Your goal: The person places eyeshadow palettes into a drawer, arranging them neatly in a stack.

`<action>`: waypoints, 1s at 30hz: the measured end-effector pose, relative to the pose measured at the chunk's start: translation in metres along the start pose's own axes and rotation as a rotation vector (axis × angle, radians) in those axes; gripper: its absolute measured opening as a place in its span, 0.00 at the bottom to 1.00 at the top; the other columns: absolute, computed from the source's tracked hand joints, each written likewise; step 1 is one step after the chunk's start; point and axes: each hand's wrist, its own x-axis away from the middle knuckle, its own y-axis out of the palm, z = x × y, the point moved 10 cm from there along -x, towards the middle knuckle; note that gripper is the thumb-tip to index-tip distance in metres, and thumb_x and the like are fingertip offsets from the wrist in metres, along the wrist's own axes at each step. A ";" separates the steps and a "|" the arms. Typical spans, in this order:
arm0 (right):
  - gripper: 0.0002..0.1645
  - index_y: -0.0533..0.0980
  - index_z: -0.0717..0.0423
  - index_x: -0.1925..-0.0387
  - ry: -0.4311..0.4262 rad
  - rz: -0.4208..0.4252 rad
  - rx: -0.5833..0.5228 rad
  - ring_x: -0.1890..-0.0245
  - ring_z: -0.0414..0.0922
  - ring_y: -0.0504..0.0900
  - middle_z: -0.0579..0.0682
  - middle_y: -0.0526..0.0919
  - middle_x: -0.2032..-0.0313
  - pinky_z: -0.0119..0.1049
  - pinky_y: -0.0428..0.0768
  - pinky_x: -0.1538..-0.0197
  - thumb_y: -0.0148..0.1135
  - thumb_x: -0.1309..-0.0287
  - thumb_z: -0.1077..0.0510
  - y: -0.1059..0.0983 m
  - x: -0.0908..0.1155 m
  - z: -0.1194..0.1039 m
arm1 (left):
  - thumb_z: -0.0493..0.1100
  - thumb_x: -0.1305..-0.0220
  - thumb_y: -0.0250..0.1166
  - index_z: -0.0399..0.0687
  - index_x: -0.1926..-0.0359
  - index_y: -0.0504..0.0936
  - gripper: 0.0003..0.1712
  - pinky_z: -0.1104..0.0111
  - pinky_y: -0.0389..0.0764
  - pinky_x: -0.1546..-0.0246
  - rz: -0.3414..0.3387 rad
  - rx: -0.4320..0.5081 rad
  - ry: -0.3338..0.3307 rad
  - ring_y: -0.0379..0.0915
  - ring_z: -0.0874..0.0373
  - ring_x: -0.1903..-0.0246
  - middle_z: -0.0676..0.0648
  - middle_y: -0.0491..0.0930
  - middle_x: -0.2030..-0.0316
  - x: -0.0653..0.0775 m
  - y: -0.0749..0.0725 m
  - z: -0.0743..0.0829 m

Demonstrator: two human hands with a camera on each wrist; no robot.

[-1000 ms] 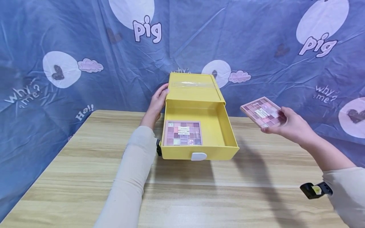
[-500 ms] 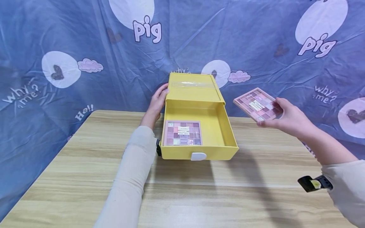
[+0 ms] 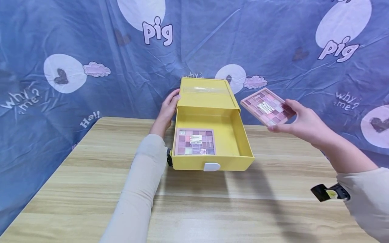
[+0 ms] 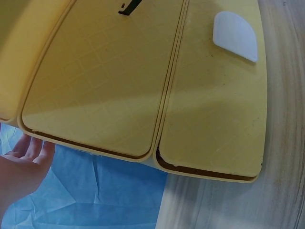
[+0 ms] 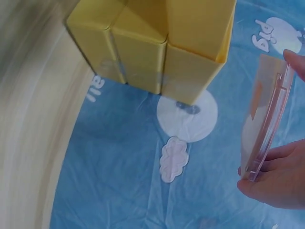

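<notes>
A yellow stacked drawer unit (image 3: pixel 206 92) has its top drawer (image 3: pixel 234 163) pulled out, with a white tab handle (image 3: pixel 211 166) on the front. My left hand (image 3: pixel 166 109) rests against the unit's left side near its top, its fingers laid along the wall in the left wrist view. An eyeshadow palette (image 3: pixel 195 141) lies flat in the drawer's front left corner. Another eyeshadow palette (image 3: pixel 267 107) is in my right hand (image 3: pixel 307 125), pinched by its right-hand edge between thumb and fingers. It is tilted in the air, above and right of the drawer.
Two lower drawers of the unit, one front (image 4: pixel 100 81) among them, are closed beneath. The unit stands on a wood-grain table (image 3: pixel 91 189), with a printed blue cloth (image 3: pixel 121 60) hanging behind it. Black cameras, such as one (image 3: pixel 329 193), sit on the wrists.
My right hand has moved left and slightly up, bringing its palette closer to the open drawer. The left hand, the unit and the palette in the drawer have stayed put.
</notes>
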 end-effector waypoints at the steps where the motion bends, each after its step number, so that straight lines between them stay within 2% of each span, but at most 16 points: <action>1: 0.59 0.45 0.66 0.37 -0.005 0.002 -0.002 0.56 0.57 0.60 0.66 0.62 0.50 0.50 0.58 0.56 0.69 0.63 0.47 0.000 0.000 -0.003 | 0.44 0.39 0.51 0.48 0.42 0.65 0.23 0.76 0.64 0.70 0.001 -0.003 -0.001 0.65 0.64 0.70 0.47 0.70 0.54 0.000 0.000 0.000; 4: 0.59 0.46 0.64 0.37 -0.026 0.007 -0.013 0.57 0.56 0.61 0.64 0.63 0.50 0.48 0.58 0.58 0.69 0.64 0.47 0.001 -0.001 -0.012 | 0.44 0.39 0.51 0.49 0.42 0.66 0.23 0.75 0.63 0.72 0.006 -0.025 -0.004 0.64 0.64 0.71 0.47 0.70 0.54 0.000 -0.002 0.000; 9: 0.58 0.46 0.62 0.37 -0.045 -0.006 -0.029 0.56 0.54 0.61 0.63 0.63 0.49 0.45 0.58 0.58 0.69 0.64 0.48 0.006 -0.003 -0.024 | 0.45 0.39 0.51 0.49 0.42 0.65 0.23 0.74 0.65 0.66 -0.002 -0.021 -0.008 0.65 0.62 0.66 0.46 0.69 0.51 -0.001 -0.001 0.000; 14: 0.57 0.48 0.62 0.37 -0.077 -0.022 -0.042 0.55 0.54 0.61 0.62 0.63 0.49 0.47 0.58 0.56 0.70 0.65 0.49 0.012 -0.006 -0.034 | 0.44 0.39 0.51 0.48 0.42 0.65 0.23 0.73 0.66 0.63 -0.002 -0.009 -0.008 0.65 0.61 0.63 0.46 0.67 0.49 -0.001 0.000 -0.001; 20: 0.59 0.46 0.63 0.37 -0.102 -0.072 -0.066 0.50 0.54 0.59 0.62 0.60 0.44 0.49 0.56 0.50 0.70 0.65 0.50 0.024 -0.009 -0.045 | 0.44 0.39 0.51 0.48 0.42 0.65 0.23 0.73 0.66 0.65 0.003 -0.010 -0.012 0.65 0.61 0.63 0.46 0.68 0.49 0.000 0.000 -0.002; 30: 0.56 0.51 0.63 0.38 -0.188 -0.101 -0.109 0.51 0.51 0.60 0.57 0.63 0.47 0.47 0.56 0.48 0.71 0.68 0.55 0.044 -0.011 -0.069 | 0.44 0.39 0.51 0.48 0.42 0.65 0.23 0.71 0.66 0.61 -0.001 0.002 -0.007 0.65 0.60 0.61 0.46 0.67 0.49 -0.001 0.000 -0.001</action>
